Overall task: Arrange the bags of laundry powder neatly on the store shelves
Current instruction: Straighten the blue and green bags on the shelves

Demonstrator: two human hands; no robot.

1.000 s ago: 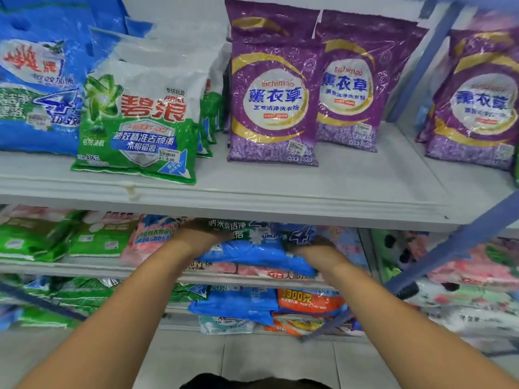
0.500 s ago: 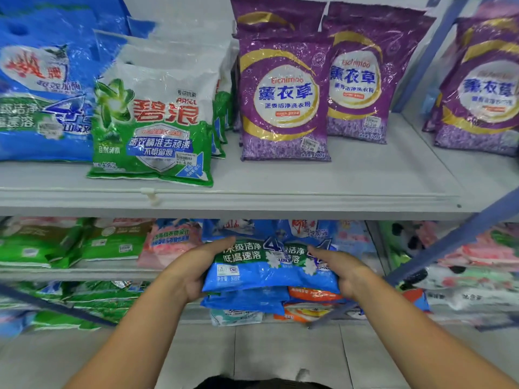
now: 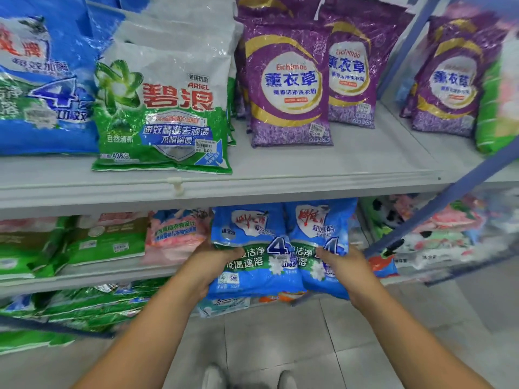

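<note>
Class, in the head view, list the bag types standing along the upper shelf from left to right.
Large blue plastic bag → green-and-white Ariel bag → front purple lavender bag → second purple bag → far-right purple bag.

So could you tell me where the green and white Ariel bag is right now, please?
The green and white Ariel bag stands at the front of the upper shelf, left of centre, between the large blue bag and the purple lavender bag.
</note>
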